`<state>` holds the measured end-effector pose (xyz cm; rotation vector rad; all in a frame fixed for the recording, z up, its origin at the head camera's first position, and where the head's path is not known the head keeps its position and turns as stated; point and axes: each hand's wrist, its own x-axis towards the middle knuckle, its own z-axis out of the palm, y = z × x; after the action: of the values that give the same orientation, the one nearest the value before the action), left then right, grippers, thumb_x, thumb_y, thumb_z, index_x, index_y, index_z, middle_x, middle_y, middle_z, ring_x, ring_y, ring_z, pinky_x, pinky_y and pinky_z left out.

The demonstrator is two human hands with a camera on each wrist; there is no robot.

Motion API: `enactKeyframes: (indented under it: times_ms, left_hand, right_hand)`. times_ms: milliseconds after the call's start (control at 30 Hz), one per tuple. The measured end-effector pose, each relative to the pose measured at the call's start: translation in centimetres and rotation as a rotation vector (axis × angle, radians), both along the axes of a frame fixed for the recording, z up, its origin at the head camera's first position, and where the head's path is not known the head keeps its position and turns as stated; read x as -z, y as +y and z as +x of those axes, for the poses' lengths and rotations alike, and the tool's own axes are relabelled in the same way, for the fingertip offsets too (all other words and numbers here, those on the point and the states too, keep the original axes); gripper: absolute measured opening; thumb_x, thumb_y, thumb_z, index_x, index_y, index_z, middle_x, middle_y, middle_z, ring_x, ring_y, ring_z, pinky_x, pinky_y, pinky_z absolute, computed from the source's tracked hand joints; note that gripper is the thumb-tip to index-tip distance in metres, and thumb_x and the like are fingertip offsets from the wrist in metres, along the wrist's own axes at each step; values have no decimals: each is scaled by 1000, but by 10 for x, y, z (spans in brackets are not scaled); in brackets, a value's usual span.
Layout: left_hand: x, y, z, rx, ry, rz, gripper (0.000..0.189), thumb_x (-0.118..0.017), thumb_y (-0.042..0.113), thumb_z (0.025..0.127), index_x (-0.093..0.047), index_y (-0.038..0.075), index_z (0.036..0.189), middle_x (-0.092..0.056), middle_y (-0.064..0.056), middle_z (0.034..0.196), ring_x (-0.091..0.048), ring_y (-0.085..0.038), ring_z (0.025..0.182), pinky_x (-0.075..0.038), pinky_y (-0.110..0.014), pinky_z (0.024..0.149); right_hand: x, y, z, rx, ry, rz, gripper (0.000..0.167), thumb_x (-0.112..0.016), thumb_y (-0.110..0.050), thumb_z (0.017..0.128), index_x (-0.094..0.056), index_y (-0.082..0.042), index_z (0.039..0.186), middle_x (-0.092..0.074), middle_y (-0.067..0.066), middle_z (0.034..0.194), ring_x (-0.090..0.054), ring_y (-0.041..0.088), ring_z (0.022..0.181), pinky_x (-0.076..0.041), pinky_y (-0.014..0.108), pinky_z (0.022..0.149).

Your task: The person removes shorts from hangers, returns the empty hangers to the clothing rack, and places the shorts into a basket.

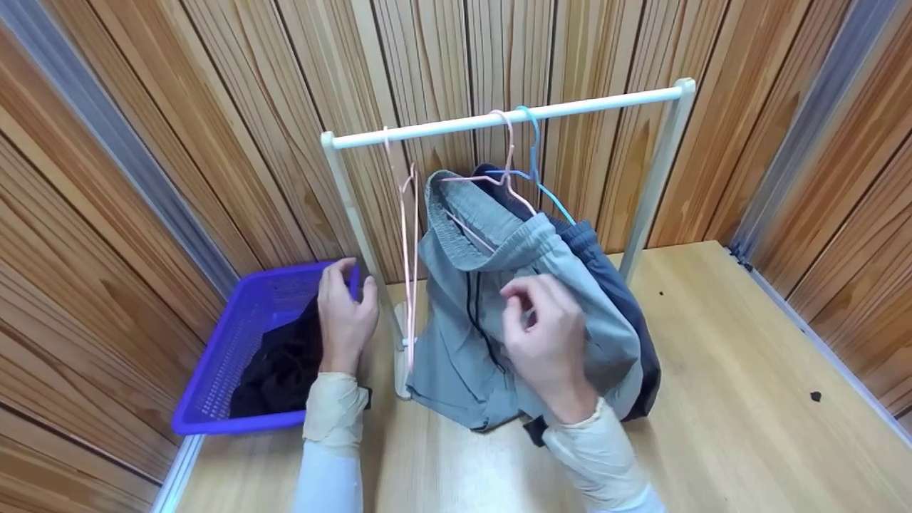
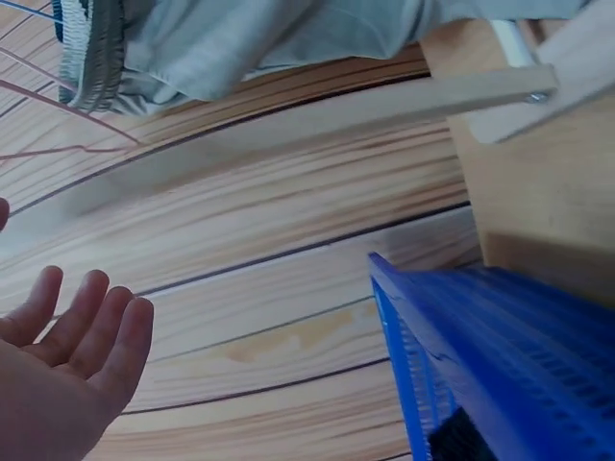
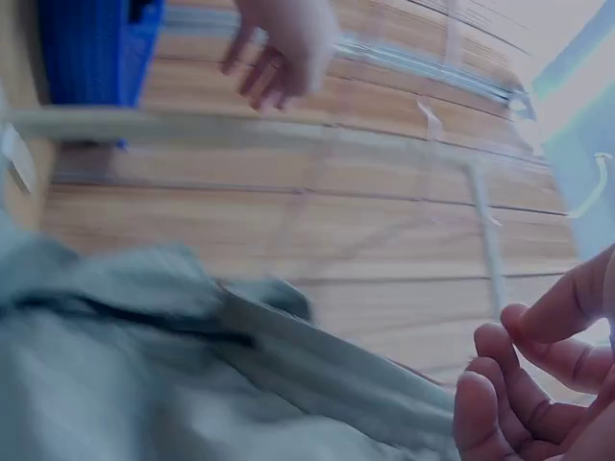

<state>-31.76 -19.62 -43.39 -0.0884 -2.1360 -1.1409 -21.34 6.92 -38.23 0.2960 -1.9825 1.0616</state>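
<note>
Grey shorts [image 1: 456, 342] with an elastic waistband and black drawstring hang by the waist from a pink hanger [image 1: 506, 153] on the white rail [image 1: 442, 128]. Behind them, dark navy shorts [image 1: 645, 363] hang from a blue hanger [image 1: 534, 153]. My right hand [image 1: 545, 328] is in front of the grey shorts, fingers loosely bent, thumb tip at the index finger, nothing visible between them. My left hand [image 1: 347, 310], fingers spread and relaxed, is over the right edge of the purple-blue basket [image 1: 192, 399]. In the left wrist view its palm holds nothing.
Dark cloth [image 1: 278, 367] lies in the basket, left of the rack. A bare pink hanger [image 1: 408, 263] hangs edge-on near the rail's left end. Wood-panelled walls [image 1: 242, 107] close in behind and at the sides. A small dark scrap [image 1: 816, 396] lies on the wooden surface [image 1: 734, 342] at right.
</note>
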Motion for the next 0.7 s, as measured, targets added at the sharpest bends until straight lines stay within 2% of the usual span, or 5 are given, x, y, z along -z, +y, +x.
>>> enactKeyframes:
  times_ms: [167,367,467,567,700]
  left_hand:
    - [-10,9,-7,28,2,22,46,-68,10,93,-57,-7,135,-65,-27,129,-62,-42,123,-49,-53,109]
    - [-17,18,-20,65,-32,68,61,-70,12,92,-47,-8,145,-60,-29,135,-59,-41,128,-47,-50,114]
    - [-20,21,-24,76,-50,94,67,-69,13,93,-42,-8,150,-56,-31,145,-56,-41,137,-45,-51,119]
    - [-21,25,-26,71,-62,111,69,-68,13,94,-39,-8,153,-53,-32,152,-53,-41,145,-43,-52,124]
    - [-21,29,-33,67,-32,151,59,-68,10,95,-45,-7,147,-63,-28,141,-61,-41,135,-48,-51,117]
  right_hand:
    - [-22,18,7,110,78,6,9,-67,0,91,-75,-4,94,-70,11,90,-59,23,79,-46,28,69]
    - [-37,35,7,226,143,-11,14,-69,-4,88,-75,-3,101,-70,17,103,-54,36,92,-41,42,81]
    - [-39,41,5,240,90,3,21,-72,-6,89,-74,-2,110,-70,19,110,-57,39,99,-44,46,86]
    - [-38,46,6,228,-4,31,30,-76,-10,91,-71,-1,119,-69,22,115,-62,39,105,-50,49,89]
    - [-36,49,6,203,-127,47,38,-78,-14,93,-67,-1,126,-70,22,118,-68,39,108,-55,53,88]
